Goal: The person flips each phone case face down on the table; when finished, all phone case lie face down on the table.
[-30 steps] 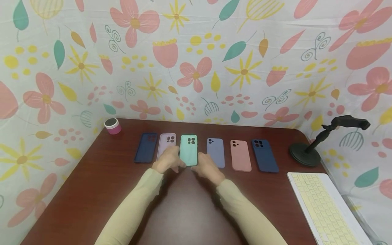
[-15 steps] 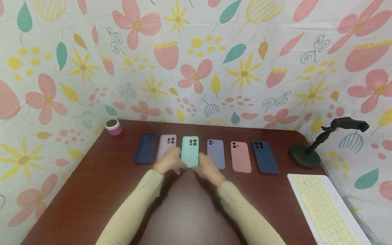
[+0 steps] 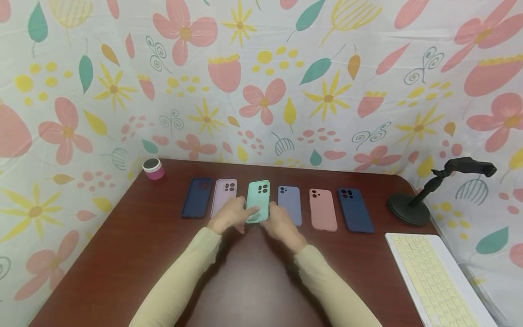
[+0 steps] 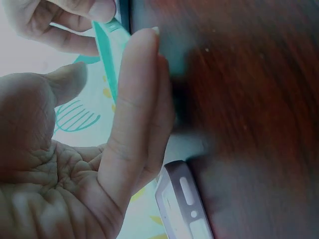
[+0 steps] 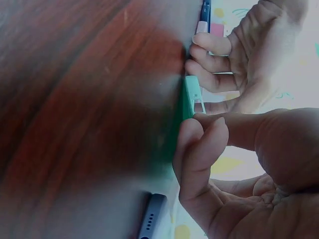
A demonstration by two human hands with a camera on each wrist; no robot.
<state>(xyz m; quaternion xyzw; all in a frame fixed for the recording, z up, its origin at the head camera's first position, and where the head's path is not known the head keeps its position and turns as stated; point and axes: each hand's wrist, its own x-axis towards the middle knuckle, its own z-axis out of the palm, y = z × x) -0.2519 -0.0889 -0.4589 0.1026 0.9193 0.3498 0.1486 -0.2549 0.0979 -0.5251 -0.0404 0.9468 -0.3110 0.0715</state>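
A mint-green phone case (image 3: 257, 200) lies slightly tilted, its near end raised off the table. My right hand (image 3: 282, 225) pinches its near right corner between thumb and fingers, as the right wrist view shows with the case's edge (image 5: 193, 89). Beside its left edge is my left hand (image 3: 230, 214), thumb stretched over the case and fingers (image 4: 134, 94) fairly straight, not closed on it. A lilac phone case (image 3: 224, 193) sits left of the mint one, partly behind my left hand. A periwinkle phone case (image 3: 289, 204) lies just right of my right hand.
A dark blue phone case (image 3: 197, 198) lies at the row's left end; a pink case (image 3: 323, 210) and another blue case (image 3: 355, 210) lie to the right. A pink-and-white jar (image 3: 153, 169), a black stand (image 3: 410, 206) and a yellow-keyed keyboard (image 3: 433, 277) stand around the wooden table (image 3: 245, 281).
The mint case has tilted up at its near end and shifted slightly right. My left thumb has moved from its near edge onto its face.
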